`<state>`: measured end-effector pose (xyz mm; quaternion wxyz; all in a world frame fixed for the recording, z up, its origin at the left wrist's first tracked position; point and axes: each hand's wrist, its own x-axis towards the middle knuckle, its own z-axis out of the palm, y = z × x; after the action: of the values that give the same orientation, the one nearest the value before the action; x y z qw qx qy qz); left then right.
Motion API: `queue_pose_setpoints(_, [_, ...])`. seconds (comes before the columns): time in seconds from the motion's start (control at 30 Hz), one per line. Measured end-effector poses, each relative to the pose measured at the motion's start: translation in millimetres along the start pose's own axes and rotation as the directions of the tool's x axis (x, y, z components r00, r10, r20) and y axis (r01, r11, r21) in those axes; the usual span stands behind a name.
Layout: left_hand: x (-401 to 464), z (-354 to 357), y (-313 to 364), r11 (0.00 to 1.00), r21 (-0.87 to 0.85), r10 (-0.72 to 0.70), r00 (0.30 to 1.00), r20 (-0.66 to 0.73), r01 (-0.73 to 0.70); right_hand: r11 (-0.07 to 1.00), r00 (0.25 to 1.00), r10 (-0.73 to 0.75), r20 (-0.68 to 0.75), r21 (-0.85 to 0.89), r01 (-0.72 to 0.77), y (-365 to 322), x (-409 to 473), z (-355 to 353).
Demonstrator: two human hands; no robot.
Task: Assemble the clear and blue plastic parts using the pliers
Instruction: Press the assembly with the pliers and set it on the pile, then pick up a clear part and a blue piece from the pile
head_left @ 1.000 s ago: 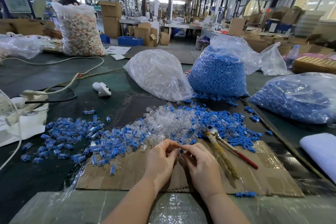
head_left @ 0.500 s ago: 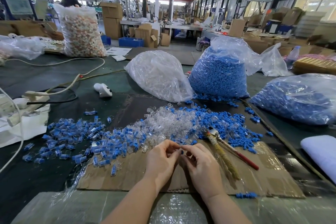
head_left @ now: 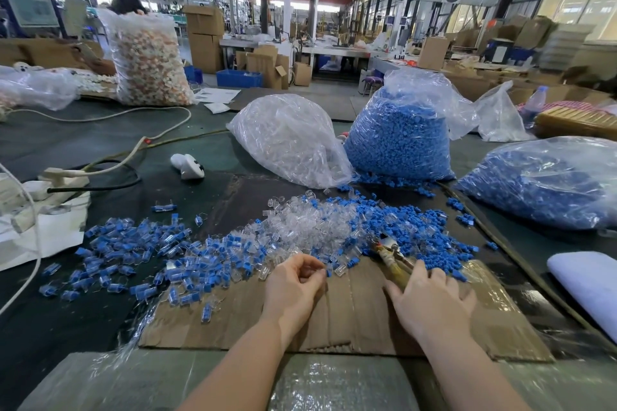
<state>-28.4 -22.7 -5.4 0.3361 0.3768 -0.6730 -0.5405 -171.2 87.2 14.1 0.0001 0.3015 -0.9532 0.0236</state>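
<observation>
1. Head view takes in a dark counter (head_left: 110,137) that fills the frame, with a flat sheet of cardboard (head_left: 354,310) laid on it in the lower middle as the working surface.
2. Three stock bags stand across the upper half of the counter: a bag of clear parts (head_left: 287,140) at centre, a bag of blue parts (head_left: 400,137) just right of it, and a second blue bag (head_left: 547,180) at the right edge.
3. Loose stock lies in a band along the far edge of the cardboard: a clear pile (head_left: 307,223) in the middle, a blue pile (head_left: 420,227) to its right, and finished clear-and-blue pieces (head_left: 133,253) spread to the left.
4. Pliers (head_left: 392,255) lie on the cardboard right of centre, their tip among the blue pile and their tape-wrapped handles running toward the lower right.
5. Half a second ago both hands met at the centre, working one small piece; now the right hand (head_left: 430,300) has moved off to the right and settled over the pliers' handles. Its fingers lie spread on them; whether they have closed round them I cannot tell.
6. Left hand (head_left: 293,287) stays at centre, fingertips pinching a small part (head_left: 329,273) that shows blue at the tips.
7. My reading: hand-fitting is done, and squeezing the piece with the pliers comes next.
</observation>
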Motion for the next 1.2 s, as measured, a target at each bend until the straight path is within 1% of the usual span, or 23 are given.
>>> queue_pose_setpoints(0.1, [-1,-2,2,1.000,0.004,-0.004,1.000,0.000,0.004,0.999,0.999,-0.035,-0.020,0.020,0.035,1,-1,-4])
queue_pose_setpoints(0.2, [-1,-3,3,0.999,-0.038,-0.021,1.000,-0.002,0.021,0.996,1.000,-0.017,0.009,0.092,0.017,1,-3,-13])
queue_pose_setpoints(0.27, [0,-2,3,0.990,-0.122,-0.066,0.998,-0.010,0.065,0.992,1.000,-0.017,0.021,0.129,0.014,1,-5,-20])
queue_pose_setpoints(0.3, [1,-3,3,0.977,-0.188,-0.105,0.994,-0.013,0.101,0.988,0.999,-0.037,0.021,0.154,0.034,1,-6,-22])
queue_pose_setpoints(0.37, [5,-4,4,0.934,-0.313,-0.184,0.983,-0.008,0.172,0.960,0.993,-0.113,0.037,0.260,0.100,-1,-9,-29])
queue_pose_setpoints(0.43, [10,-5,5,0.914,-0.353,-0.214,0.977,-0.006,0.198,0.901,0.973,-0.205,0.108,0.409,0.144,-5,-12,-36])
queue_pose_setpoints(0.47, [11,-5,5,0.908,-0.366,-0.220,0.975,-0.006,0.203,0.855,0.955,-0.249,0.160,0.499,0.139,-8,-15,-39])
queue_pose_setpoints(0.53, [15,-5,7,0.897,-0.390,-0.232,0.973,-0.015,0.208,0.738,0.901,-0.339,0.269,0.670,0.077,-14,-22,-45])
queue_pose_setpoints(0.6, [17,-7,10,0.884,-0.415,-0.248,0.968,-0.026,0.216,0.662,0.850,-0.409,0.332,0.749,0.026,-19,-28,-48])
queue_pose_setpoints(0.7, [21,-11,10,0.882,-0.409,-0.265,0.964,-0.023,0.233,0.634,0.807,-0.457,0.374,0.773,0.001,-24,-35,-49])
queue_pose_setpoints(0.77, [23,-14,11,0.887,-0.394,-0.277,0.960,-0.035,0.242,0.589,0.777,-0.488,0.398,0.807,-0.043,-27,-36,-51])
queue_pose_setpoints(0.83, [25,-15,12,0.886,-0.393,-0.288,0.956,-0.047,0.248,0.558,0.757,-0.516,0.400,0.828,-0.057,-28,-37,-53])
queue_pose_setpoints(1.03, [24,-19,22,0.897,-0.349,-0.312,0.948,-0.066,0.271,0.545,0.738,-0.547,0.395,0.838,-0.044,-30,-36,-56])
queue_pose_setpoints(1.2, [22,-22,31,0.894,-0.333,-0.330,0.943,-0.036,0.300,0.549,0.739,-0.553,0.384,0.835,-0.023,-32,-34,-57])
